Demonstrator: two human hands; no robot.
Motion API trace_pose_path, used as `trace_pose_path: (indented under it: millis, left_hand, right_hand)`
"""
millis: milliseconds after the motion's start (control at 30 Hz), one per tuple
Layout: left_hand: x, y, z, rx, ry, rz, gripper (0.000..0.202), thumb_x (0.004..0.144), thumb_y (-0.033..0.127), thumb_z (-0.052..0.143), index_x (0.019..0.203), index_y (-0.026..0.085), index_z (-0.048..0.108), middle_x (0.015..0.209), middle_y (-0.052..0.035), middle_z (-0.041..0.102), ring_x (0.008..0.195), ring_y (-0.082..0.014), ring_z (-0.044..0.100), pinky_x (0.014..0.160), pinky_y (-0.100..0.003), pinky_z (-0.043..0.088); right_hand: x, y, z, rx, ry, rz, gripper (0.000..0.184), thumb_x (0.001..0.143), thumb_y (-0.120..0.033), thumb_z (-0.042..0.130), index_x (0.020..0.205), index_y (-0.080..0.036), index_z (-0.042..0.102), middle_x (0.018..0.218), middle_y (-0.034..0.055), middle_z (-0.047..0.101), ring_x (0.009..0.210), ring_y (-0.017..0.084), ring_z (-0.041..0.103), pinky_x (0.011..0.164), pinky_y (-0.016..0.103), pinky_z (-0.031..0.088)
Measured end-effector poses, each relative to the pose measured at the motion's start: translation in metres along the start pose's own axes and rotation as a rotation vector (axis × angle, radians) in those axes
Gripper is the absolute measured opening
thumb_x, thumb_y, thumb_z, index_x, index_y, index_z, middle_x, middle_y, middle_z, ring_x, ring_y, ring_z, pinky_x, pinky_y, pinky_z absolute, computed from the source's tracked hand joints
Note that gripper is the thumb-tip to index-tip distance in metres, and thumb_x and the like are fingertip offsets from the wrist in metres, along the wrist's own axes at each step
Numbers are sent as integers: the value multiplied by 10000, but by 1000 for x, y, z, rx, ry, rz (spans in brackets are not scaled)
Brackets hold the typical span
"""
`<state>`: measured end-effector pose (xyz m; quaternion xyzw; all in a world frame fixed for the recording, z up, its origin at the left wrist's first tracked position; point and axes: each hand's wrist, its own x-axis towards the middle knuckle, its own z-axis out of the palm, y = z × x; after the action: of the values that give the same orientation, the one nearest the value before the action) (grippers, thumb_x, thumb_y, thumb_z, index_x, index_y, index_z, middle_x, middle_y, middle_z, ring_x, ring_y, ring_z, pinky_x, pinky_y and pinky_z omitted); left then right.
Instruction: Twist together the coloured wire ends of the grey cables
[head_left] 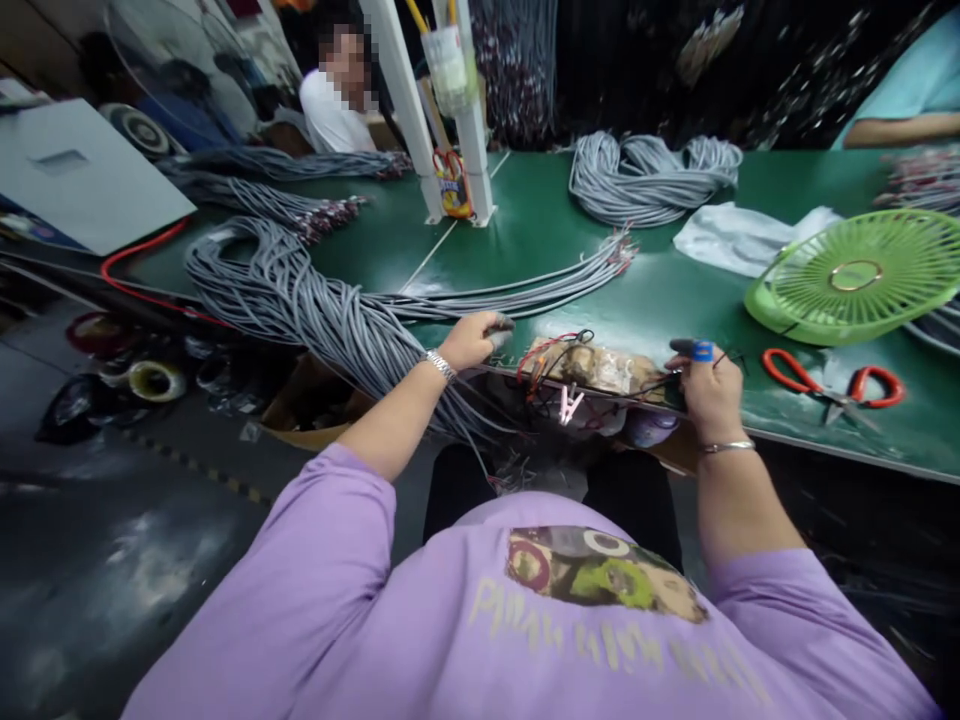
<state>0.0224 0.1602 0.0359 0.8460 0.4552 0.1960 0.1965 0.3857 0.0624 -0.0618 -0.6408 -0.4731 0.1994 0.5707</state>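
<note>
Head view: both hands work at the near edge of the green counter (525, 230), one on cable and one on fine wire.
The left hand (474, 340) is closed with its fingers curled over the end of the gray cable bundle (300, 300). The bundle drapes over the counter's near-left edge, probably so its weight hangs clear while the end stays within reach. The right hand (709, 392) pinches the thin dark wires (660, 385) between thumb and a blue-capped fingertip, just above the near edge and beside a crumpled parts bag (600, 366) and a pink clip (570, 405). The red-handled scissors (832, 385) lie right of that hand, handy for it. A green fan (862, 275) lies flat toward the right edge. A second cable coil (645, 180) sits at the far edge, and a co-worker in white (330, 110) is beyond the far-left corner.
</note>
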Motion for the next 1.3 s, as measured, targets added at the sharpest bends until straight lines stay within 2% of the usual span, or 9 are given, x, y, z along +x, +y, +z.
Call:
trace_pose_path:
  millis: [233,533,633,767,867,933,1100,1200,1300]
  left_hand:
    - [76,18,6,693,-225,-70,613,829,464,619,1322,105,559,1301,-207,565,1145,-323,604,1001,-408,463]
    - [74,37,-8,822,-455,-1,295,797,395,577,945,178,713,1066,-120,694,1002,-280,659,824,-330,488]
    - [72,33,-13,694,-322,37,217,770,300,598,897,155,696,1040,-116,688,939,-239,642,807,-309,480]
    - [74,23,-41,269,220,-3,130,782,273,632,833,155,646,786,-57,664,698,-160,566,661,-271,449]
    - [71,20,-66,-172,437,26,219,817,383,656,774,174,603,654,-1,606,494,-91,434,527,-237,364]
    - [63,24,-70,-327,398,32,236,844,412,635,792,184,600,625,17,591,439,-74,397,504,-235,331]
    - [48,43,-46,-189,-98,-59,230,726,338,776,738,171,620,509,46,517,509,-114,464,563,-274,326]
    - [53,48,-47,-302,179,-93,337,878,497,642,772,183,574,480,85,331,488,-82,296,538,-267,245]
    - [55,47,-64,-435,404,-105,595,996,672,140,823,213,477,507,86,147,475,-88,145,510,-262,181]
  right_hand:
    - [-5,4,2,1,47,-41,590,953,-639,385,920,-147,710,702,60,682,654,156,633,614,259,464]
    - [-4,-1,4,12,71,-51,513,889,-619,507,835,-156,721,708,71,709,675,187,650,646,295,476]
    - [-4,-1,4,-6,65,-65,446,875,-576,543,823,-165,710,691,55,700,649,180,636,628,291,465]
    - [-5,-3,4,-24,52,-98,385,869,-519,548,774,-172,684,672,45,688,627,169,620,617,284,459]
    - [-5,-5,4,-18,62,-97,346,857,-476,550,757,-170,678,677,49,692,623,164,617,604,277,449]
    - [-5,-5,4,-15,68,-91,332,847,-466,560,774,-167,685,681,51,697,624,168,621,601,279,446]
    - [-6,-4,5,-51,62,-99,317,838,-455,577,818,-167,707,686,52,706,633,176,636,604,282,446]
    - [-6,-3,5,-78,83,-98,302,848,-437,572,830,-171,714,690,49,710,637,175,639,609,278,455]
    - [-5,-1,5,-90,75,-111,294,850,-426,575,862,-172,722,706,50,716,656,179,647,626,281,468]
